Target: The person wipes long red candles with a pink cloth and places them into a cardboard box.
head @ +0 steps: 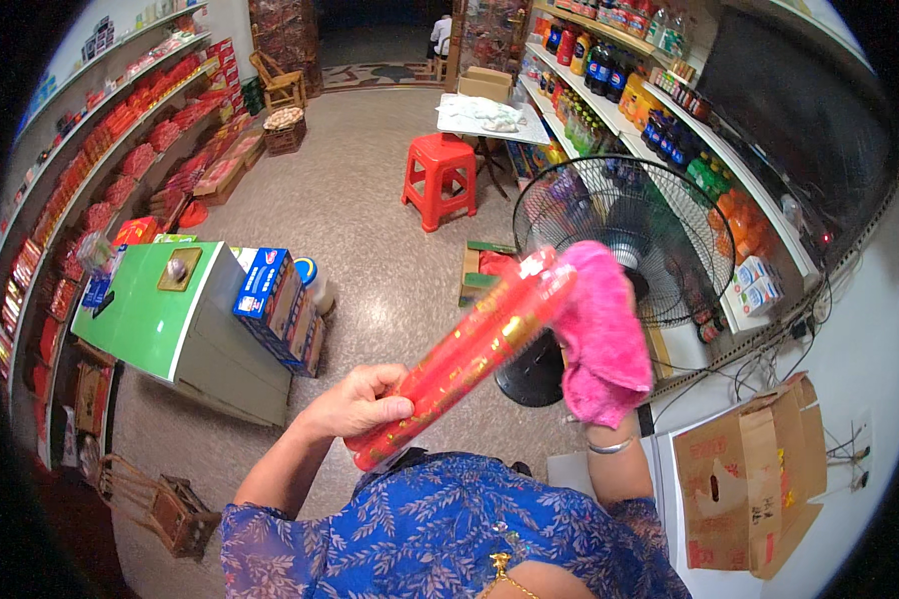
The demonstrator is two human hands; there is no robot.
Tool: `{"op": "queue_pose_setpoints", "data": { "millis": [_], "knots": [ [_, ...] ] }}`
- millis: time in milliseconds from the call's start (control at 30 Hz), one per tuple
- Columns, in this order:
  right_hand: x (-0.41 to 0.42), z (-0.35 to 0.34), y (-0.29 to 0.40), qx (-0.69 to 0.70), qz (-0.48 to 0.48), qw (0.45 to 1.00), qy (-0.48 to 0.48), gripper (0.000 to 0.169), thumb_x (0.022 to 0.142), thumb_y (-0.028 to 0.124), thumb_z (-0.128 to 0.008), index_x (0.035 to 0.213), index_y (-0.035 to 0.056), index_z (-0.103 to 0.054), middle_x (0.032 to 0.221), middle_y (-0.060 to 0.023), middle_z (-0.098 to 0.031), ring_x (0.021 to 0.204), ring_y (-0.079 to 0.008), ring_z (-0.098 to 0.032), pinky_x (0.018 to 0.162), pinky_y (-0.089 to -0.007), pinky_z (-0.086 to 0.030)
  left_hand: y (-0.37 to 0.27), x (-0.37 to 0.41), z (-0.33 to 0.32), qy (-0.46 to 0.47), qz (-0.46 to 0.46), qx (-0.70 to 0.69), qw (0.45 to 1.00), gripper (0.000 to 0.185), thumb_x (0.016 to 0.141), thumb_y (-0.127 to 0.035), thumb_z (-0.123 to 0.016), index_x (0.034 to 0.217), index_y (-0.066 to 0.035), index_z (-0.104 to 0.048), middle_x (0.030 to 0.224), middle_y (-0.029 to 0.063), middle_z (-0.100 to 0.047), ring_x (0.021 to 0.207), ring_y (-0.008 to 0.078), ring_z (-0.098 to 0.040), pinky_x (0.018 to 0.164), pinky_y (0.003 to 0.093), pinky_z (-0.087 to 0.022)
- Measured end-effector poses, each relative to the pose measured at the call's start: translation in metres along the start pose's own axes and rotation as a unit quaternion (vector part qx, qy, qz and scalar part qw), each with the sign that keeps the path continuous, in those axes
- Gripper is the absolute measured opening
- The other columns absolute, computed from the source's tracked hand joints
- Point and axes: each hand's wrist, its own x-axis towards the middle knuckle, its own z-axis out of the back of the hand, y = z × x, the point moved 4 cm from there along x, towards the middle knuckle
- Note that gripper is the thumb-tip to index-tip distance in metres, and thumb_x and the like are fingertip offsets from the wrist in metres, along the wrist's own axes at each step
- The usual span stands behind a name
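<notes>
My left hand [365, 401] grips the lower end of a pair of long red tubes [464, 344] with gold printing and a shiny wrap. The tubes slant up and to the right in front of my chest. A fluffy pink cloth [603, 344] hangs over my right hand, so its fingers are hidden. The cloth touches the upper end of the tubes, which is blurred. A metal bangle [611, 447] circles my right wrist.
A black floor fan [622, 239] stands just beyond the cloth. A green-topped counter [150, 299] and stacked blue boxes [273, 307] are at left. Ahead are a red plastic stool [440, 180] and a small table [528, 133]. Shelves of drink bottles [607, 71] line the right; a flattened carton [749, 479] leans nearby.
</notes>
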Motion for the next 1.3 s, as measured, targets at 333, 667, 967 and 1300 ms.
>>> {"op": "queue_pose_setpoints", "data": {
  "millis": [333, 667, 967, 1300],
  "knots": [
    [-0.002, -0.073, 0.032, -0.319, 0.328, 0.845, 0.276, 0.048, 0.065, 0.011, -0.069, 0.111, 0.0097, -0.058, 0.109, -0.0151, -0.054, 0.095, -0.0305, -0.056, 0.08, -0.0377, -0.049, -0.011, 0.012, 0.005, -0.113, -0.073, -0.145, 0.98, 0.05, 0.082, -0.024, -0.065, 0.118, -0.001, -0.039, 0.096, 0.0138, -0.06, 0.083, 0.0224, -0.062, 0.073, 0.0371, -0.052],
    [0.01, -0.117, -0.011, -0.403, 0.386, 0.755, 0.344, 0.052, 0.059, 0.011, -0.071, 0.11, 0.0096, -0.058, 0.108, -0.0184, -0.05, 0.091, -0.0345, -0.056, 0.075, -0.0417, -0.049, -0.008, 0.006, 0.004, -0.116, -0.082, -0.111, 0.984, 0.055, 0.079, -0.014, -0.066, 0.123, -0.002, -0.036, 0.098, 0.0077, -0.056, 0.085, 0.0152, -0.059, 0.075, 0.03, -0.049],
    [-0.022, -0.143, -0.02, -0.355, 0.357, 0.748, 0.432, 0.051, 0.06, 0.012, -0.07, 0.109, 0.0089, -0.058, 0.106, -0.0181, -0.05, 0.09, -0.034, -0.057, 0.076, -0.0409, -0.05, 0.004, 0.005, 0.025, -0.251, -0.196, -0.077, 0.945, 0.05, 0.094, -0.046, -0.037, 0.118, -0.003, -0.043, 0.102, 0.0058, -0.056, 0.094, 0.0129, -0.053, 0.083, 0.0292, -0.044],
    [0.04, -0.134, -0.009, -0.361, 0.283, 0.834, 0.306, 0.048, 0.065, 0.006, -0.065, 0.111, 0.0076, -0.056, 0.102, -0.0156, -0.053, 0.09, -0.0297, -0.057, 0.078, -0.0344, -0.049, -0.003, -0.005, 0.019, -0.184, -0.091, -0.184, 0.961, 0.054, 0.093, -0.05, -0.032, 0.115, -0.003, -0.042, 0.086, 0.013, -0.06, 0.07, 0.0187, -0.061, 0.063, 0.0323, -0.052]
  ]
}}
